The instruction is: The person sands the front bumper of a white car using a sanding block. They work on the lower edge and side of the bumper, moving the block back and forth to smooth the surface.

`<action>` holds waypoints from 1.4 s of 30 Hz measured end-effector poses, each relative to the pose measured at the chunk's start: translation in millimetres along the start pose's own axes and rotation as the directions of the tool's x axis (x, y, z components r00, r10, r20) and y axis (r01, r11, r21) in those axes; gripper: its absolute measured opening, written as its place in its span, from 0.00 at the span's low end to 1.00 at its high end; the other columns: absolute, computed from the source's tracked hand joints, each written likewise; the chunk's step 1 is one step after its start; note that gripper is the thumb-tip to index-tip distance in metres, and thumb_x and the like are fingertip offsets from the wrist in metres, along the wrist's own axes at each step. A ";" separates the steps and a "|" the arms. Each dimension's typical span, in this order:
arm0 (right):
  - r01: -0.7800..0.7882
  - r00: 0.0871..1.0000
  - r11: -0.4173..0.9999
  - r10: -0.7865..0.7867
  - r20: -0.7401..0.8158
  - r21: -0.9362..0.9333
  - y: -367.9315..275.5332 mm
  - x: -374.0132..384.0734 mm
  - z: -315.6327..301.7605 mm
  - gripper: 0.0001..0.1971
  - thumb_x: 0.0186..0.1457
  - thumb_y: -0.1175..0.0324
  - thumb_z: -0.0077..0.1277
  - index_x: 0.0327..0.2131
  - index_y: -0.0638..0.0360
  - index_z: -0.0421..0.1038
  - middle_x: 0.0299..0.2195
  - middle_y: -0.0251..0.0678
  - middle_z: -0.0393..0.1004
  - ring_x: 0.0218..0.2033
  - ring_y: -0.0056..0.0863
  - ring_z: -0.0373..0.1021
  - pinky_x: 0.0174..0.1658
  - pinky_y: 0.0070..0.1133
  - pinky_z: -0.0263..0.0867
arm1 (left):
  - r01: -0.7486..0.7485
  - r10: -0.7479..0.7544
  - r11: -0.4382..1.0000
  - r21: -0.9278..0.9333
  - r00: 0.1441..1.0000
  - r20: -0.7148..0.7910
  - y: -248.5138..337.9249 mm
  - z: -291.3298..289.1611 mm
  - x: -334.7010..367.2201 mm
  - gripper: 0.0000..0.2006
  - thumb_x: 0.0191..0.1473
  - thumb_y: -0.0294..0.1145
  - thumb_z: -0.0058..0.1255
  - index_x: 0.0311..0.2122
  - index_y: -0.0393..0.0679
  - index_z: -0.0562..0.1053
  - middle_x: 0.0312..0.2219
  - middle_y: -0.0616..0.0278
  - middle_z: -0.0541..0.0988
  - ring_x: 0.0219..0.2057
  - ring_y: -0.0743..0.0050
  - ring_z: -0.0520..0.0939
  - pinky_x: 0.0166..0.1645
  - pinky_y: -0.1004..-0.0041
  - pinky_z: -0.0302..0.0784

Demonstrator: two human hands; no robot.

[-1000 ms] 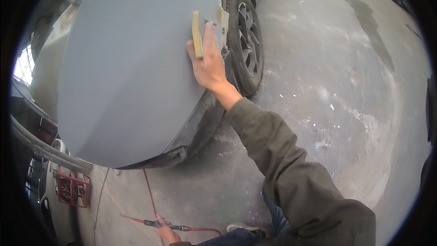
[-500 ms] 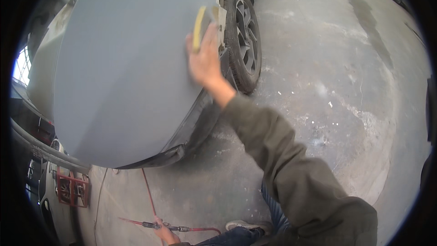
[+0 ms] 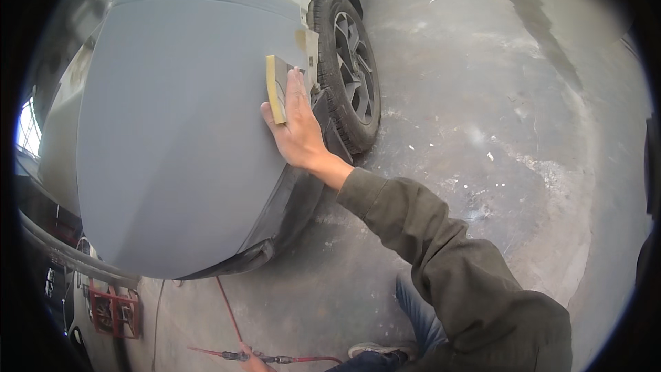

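My right hand (image 3: pixel 297 134) presses a yellow-edged sanding pad (image 3: pixel 275 89) flat on a smooth grey car body panel (image 3: pixel 179 110), close to its right edge. The fingers lie together along the pad's grey back, with the thumb at its left side. At the lower edge of the view, my left hand (image 3: pixel 255 364) is closed round a slim blow gun (image 3: pixel 279 359). A red air hose (image 3: pixel 313 359) runs from the gun; most of the left hand is cut off by the frame.
A car wheel (image 3: pixel 351 72) stands just right of the panel. Dark trim (image 3: pixel 258 255) follows the panel's lower edge. Another red hose (image 3: pixel 227 306) and a red metal frame (image 3: pixel 113 311) are at lower left. My shoe (image 3: pixel 379 350) rests on the stained concrete floor (image 3: pixel 468 131).
My right hand has slid the sanding pad nearer to me along the panel. The whole view has shifted slightly. My left hand still holds the blow gun, lower in the picture.
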State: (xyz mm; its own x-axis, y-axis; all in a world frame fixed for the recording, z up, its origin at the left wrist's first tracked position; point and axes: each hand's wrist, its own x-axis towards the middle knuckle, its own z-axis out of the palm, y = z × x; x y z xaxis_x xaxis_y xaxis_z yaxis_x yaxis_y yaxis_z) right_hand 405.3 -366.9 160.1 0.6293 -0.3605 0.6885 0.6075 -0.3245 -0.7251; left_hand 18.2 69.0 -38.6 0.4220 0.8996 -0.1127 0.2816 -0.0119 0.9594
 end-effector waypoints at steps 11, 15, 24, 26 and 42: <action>0.020 0.998 1.000 -0.021 -0.055 -0.023 -6.5 45.6 7.5 0.45 0.69 0.45 0.40 0.68 0.80 0.37 0.70 0.67 0.41 0.73 0.58 0.38 0.74 0.39 0.38 | -0.006 0.006 1.000 -0.017 1.000 0.009 10.6 13.0 -15.2 0.13 0.64 0.35 0.57 0.42 0.34 0.74 0.29 0.61 0.77 0.27 0.71 0.74 0.30 0.68 0.72; -0.189 0.982 0.964 0.185 0.043 0.188 -1.4 98.4 -11.8 0.46 0.69 0.44 0.39 0.68 0.81 0.38 0.69 0.68 0.42 0.73 0.55 0.40 0.74 0.35 0.40 | 0.043 -0.043 0.999 0.001 0.999 -0.028 -2.6 -12.9 2.7 0.13 0.63 0.36 0.59 0.42 0.35 0.74 0.31 0.59 0.78 0.30 0.70 0.76 0.34 0.67 0.74; 0.464 0.884 0.871 -0.466 0.027 -0.160 -116.1 -0.9 22.7 0.42 0.63 0.62 0.48 0.70 0.75 0.39 0.72 0.62 0.37 0.74 0.58 0.35 0.73 0.45 0.34 | -0.248 0.247 0.969 0.008 0.963 -0.107 7.4 32.0 -20.8 0.11 0.60 0.31 0.60 0.32 0.39 0.69 0.22 0.66 0.71 0.21 0.78 0.71 0.25 0.72 0.68; 0.603 0.794 0.797 -0.594 0.132 -0.043 -143.3 -40.0 31.1 0.38 0.58 0.67 0.47 0.69 0.71 0.47 0.73 0.56 0.43 0.75 0.49 0.39 0.74 0.43 0.36 | -0.221 0.219 0.975 -0.008 0.972 -0.080 32.6 43.9 -43.0 0.12 0.59 0.31 0.61 0.32 0.38 0.70 0.24 0.66 0.72 0.23 0.78 0.72 0.27 0.73 0.69; 0.898 0.394 0.439 -0.789 0.471 -0.016 -222.6 -36.9 43.6 0.36 0.55 0.61 0.52 0.65 0.68 0.60 0.68 0.53 0.58 0.72 0.45 0.50 0.73 0.36 0.45 | -0.298 0.291 0.954 -0.002 0.934 -0.206 31.7 44.6 -39.3 0.15 0.54 0.32 0.67 0.37 0.33 0.73 0.30 0.60 0.78 0.30 0.66 0.79 0.40 0.66 0.76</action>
State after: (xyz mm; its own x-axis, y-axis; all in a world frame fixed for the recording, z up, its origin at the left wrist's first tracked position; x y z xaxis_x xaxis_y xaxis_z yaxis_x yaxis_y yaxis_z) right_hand 268.0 -243.3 296.8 -0.0034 0.5257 0.8506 0.8240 -0.4804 0.3003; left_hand 48.9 13.8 -15.3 0.2987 0.9268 0.2276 0.1414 -0.2788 0.9499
